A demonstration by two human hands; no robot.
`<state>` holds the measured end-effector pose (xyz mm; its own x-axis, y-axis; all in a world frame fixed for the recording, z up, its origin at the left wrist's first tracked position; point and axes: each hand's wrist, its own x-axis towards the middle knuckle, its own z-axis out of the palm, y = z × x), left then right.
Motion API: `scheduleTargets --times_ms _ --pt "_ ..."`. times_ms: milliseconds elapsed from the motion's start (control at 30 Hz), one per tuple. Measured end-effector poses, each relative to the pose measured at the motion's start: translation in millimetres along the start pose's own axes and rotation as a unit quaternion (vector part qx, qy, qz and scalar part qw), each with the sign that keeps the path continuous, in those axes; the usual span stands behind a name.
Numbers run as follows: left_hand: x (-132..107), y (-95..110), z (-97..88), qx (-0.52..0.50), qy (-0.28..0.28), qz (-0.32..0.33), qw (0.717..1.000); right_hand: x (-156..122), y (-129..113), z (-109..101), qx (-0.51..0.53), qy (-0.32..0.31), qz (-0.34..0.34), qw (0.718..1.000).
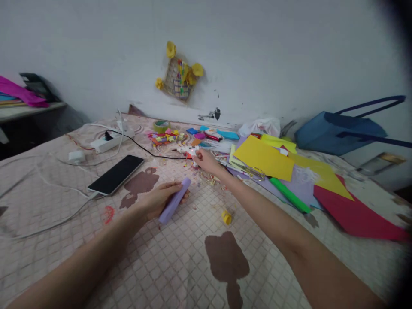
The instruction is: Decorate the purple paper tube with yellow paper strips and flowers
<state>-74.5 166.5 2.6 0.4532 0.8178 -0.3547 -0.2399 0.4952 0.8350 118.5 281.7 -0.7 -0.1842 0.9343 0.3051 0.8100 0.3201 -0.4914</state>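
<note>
My left hand (162, 196) is closed around a rolled strip of purple paper (175, 202), held just above the table at a slant. Further back, my right hand (207, 162) has its fingers closed on a white glue gun (190, 149) with an orange trigger and a black cord; part of its handle is hidden by the fingers. A small yellow paper roll (226, 217) lies between my forearms. Close behind the glue gun are colourful small flower pieces (167, 136) and a roll of tape (161, 126).
At left, a phone (116, 175) lies near a white power strip (112, 140) with trailing cables. Yellow paper sheets (265, 158), scissors (254, 171), a green roll (289, 195) and red paper (357, 212) spread rightward. A blue bag (337, 133) stands against the wall.
</note>
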Motion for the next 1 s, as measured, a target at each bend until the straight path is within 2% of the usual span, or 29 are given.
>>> scheduleTargets --times_ms 233,400,533,567,633,733,800,900,1000 --pt "0 -3 -3.3 -0.016 -0.008 -0.006 1.000 23 -4 6 -0.032 0.015 0.048 0.998" --pt "-3 -2 -0.2 -0.018 -0.012 -0.007 1.000 14 -14 -12 -0.010 0.053 0.043 0.998" --pt "-4 -2 1.7 -0.014 -0.016 0.004 1.000 -33 -20 -47 0.025 0.045 0.018 0.998" --pt "-4 -2 1.7 -0.012 -0.016 0.003 1.000 -51 -19 -56 0.036 0.028 0.014 0.999" --pt "-3 -3 2.1 -0.004 -0.013 -0.003 1.000 -90 -17 -72 0.099 -0.046 0.007 0.994" --pt "0 -6 5.8 0.013 -0.017 -0.003 1.000 -145 -9 -85 0.153 -0.109 0.026 0.982" --pt "3 -8 12.0 0.022 -0.018 0.003 1.000 -170 -4 -84 0.160 -0.112 0.045 0.980" --pt "9 -9 25.5 0.028 -0.003 -0.004 1.000 -184 1 -79 0.151 -0.095 0.073 0.981" --pt "18 -8 37.7 0.041 0.002 -0.014 0.999 -177 0 -75 0.136 -0.098 0.070 0.983"
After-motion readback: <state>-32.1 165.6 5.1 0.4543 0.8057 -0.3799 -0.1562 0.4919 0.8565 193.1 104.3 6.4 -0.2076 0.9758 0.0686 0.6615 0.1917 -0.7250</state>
